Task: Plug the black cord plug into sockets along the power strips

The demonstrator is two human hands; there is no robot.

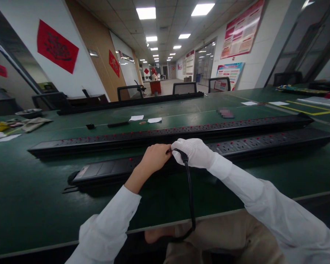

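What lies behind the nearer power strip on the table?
Behind the nearer strip lies a second strip; farther back, white papers and a long black bar. The left hand and gloved right hand cover part of the gap between the strips; I cannot see there.

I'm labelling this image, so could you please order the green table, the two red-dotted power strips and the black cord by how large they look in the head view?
1. Green table
2. Front power strip and rear power strip: too alike to rank, the front one being nearer the camera
3. Black cord
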